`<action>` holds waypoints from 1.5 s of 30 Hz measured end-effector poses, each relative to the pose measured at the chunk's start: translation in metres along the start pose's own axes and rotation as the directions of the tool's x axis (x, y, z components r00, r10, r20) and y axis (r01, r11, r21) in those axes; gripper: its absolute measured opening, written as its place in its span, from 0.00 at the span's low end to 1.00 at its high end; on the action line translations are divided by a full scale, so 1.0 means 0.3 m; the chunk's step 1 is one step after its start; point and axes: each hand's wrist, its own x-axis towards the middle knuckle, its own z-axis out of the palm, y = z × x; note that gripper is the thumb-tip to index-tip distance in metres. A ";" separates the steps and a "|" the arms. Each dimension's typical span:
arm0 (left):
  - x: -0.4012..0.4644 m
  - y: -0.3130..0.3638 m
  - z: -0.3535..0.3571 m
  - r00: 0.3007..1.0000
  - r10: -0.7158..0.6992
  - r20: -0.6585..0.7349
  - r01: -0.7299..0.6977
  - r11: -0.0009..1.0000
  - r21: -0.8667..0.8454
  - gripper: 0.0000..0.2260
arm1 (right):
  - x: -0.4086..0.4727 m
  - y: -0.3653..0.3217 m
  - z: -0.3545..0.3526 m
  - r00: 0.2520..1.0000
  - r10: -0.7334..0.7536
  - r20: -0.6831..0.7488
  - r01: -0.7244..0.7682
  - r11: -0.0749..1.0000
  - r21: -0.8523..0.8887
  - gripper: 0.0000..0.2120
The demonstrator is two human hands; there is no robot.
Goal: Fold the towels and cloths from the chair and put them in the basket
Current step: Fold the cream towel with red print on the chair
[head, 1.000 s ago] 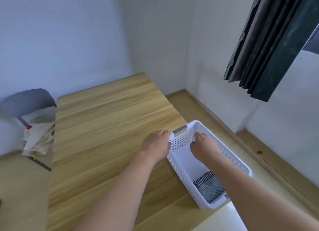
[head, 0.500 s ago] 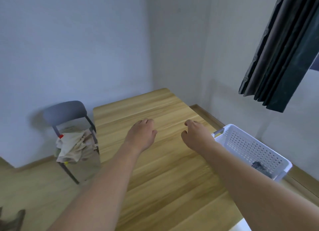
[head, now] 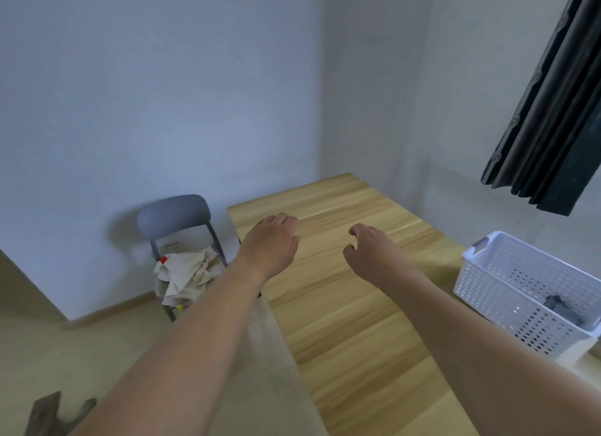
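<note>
Left hand [head: 271, 240] and right hand [head: 370, 251] loosely curled, empty, above table [head: 341, 321]. Cloths [head: 185, 274] heaped on chair [head: 174, 212], left of left hand. Basket [head: 507, 282] right of right hand.

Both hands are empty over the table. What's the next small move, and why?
Probably reach the left hand to the cloth pile on the chair: both hands hold nothing, and the basket has only one dark folded piece.
</note>
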 end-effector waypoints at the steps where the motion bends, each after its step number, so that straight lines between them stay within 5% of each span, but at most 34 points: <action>1: -0.014 -0.053 -0.014 1.000 -0.013 0.006 0.013 1.000 -0.006 0.16 | -0.005 -0.047 0.019 1.000 0.003 0.004 -0.003 1.000 -0.006 0.22; 19: -0.049 -0.974 -0.108 0.993 -0.039 -0.107 0.024 0.991 -0.135 0.15 | 0.288 -0.782 0.412 1.000 -0.003 0.003 0.003 0.999 0.039 0.22; 32: 0.199 -1.546 0.002 1.000 -0.011 -0.023 0.007 0.990 -0.138 0.12 | 0.663 -1.142 0.693 0.996 0.067 0.050 -0.069 0.997 0.045 0.22; 45: 0.490 -2.161 0.127 0.981 -0.167 0.094 0.173 0.983 -0.063 0.13 | 1.225 -1.448 1.025 0.986 0.015 0.164 -0.033 0.994 0.107 0.22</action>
